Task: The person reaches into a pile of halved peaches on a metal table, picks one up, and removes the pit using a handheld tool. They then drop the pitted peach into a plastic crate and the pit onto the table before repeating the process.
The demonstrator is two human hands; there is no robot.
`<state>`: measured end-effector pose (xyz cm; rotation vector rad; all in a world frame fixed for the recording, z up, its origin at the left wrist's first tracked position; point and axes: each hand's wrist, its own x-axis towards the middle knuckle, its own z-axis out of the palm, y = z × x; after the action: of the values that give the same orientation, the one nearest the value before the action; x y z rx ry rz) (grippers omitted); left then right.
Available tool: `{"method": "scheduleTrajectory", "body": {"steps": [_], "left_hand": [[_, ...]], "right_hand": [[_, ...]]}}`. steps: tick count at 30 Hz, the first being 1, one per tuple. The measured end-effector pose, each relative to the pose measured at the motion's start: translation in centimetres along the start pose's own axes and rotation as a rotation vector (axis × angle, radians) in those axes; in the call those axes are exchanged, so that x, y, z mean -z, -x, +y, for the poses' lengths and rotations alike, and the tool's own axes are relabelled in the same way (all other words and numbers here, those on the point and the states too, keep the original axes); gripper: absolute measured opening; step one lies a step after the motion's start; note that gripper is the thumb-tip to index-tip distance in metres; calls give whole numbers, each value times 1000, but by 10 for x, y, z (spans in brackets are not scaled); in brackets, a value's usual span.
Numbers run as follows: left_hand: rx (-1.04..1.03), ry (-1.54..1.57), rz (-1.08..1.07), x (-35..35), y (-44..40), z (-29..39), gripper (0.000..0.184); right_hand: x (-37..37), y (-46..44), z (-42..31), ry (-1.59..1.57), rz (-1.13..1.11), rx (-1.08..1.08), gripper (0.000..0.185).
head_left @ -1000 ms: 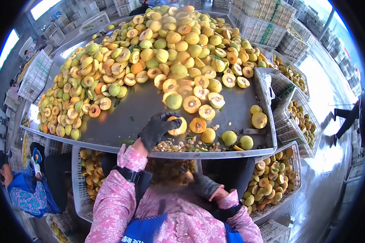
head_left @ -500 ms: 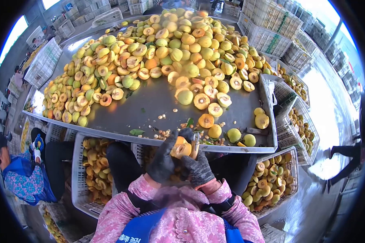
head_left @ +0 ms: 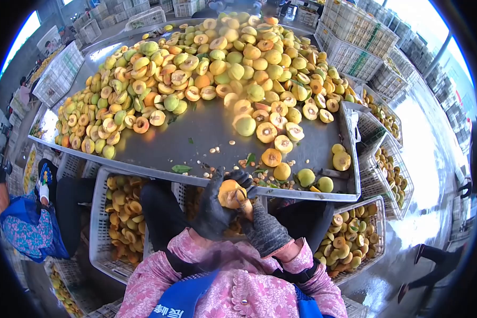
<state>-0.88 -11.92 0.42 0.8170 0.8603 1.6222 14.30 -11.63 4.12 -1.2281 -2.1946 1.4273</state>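
A halved yellow peach [head_left: 230,193] rests in my left hand [head_left: 211,213], which wears a black glove and has its fingers curled around the fruit. My right hand [head_left: 267,229], in a grey knitted glove, is closed round the wooden handle of a small pitting tool [head_left: 247,210]. The tool meets the peach at its cut side, and its metal end is hidden there. Both hands are just in front of the metal table's near edge. Loose pits [head_left: 212,173] and scraps lie on the table beyond them.
A big heap of peaches [head_left: 249,69], many halved, covers the back of the metal table [head_left: 159,151]. Crates of halves stand by my left leg [head_left: 126,222] and right leg [head_left: 355,233]. A co-worker [head_left: 29,222] sits at left; another person's legs [head_left: 429,265] show at right.
The tool has swung from upright beside the peach to pointing into it, hiding its metal end. My right hand has dropped slightly. The person's legs at right have moved lower in view.
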Motion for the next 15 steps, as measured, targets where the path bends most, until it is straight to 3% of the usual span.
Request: {"method": "scheduleTrajectory", "body": {"steps": [2, 5, 7, 12, 15], "left_hand": [[-51, -232, -102, 5, 2, 1, 36], [-96, -365, -80, 6, 6, -3, 36], [-73, -242, -38, 0, 7, -4, 35], [-17, -156, 68, 4, 8, -23, 33], [118, 56, 93, 7, 5, -24, 32]], "right_hand": [[-4, -3, 8, 97, 39, 174, 63], [-2, -3, -6, -93, -42, 98, 53], [-6, -6, -4, -185, -63, 16, 54], [-57, -36, 84, -229, 70, 348, 66], [-66, -42, 101, -135, 30, 264, 74]]}}
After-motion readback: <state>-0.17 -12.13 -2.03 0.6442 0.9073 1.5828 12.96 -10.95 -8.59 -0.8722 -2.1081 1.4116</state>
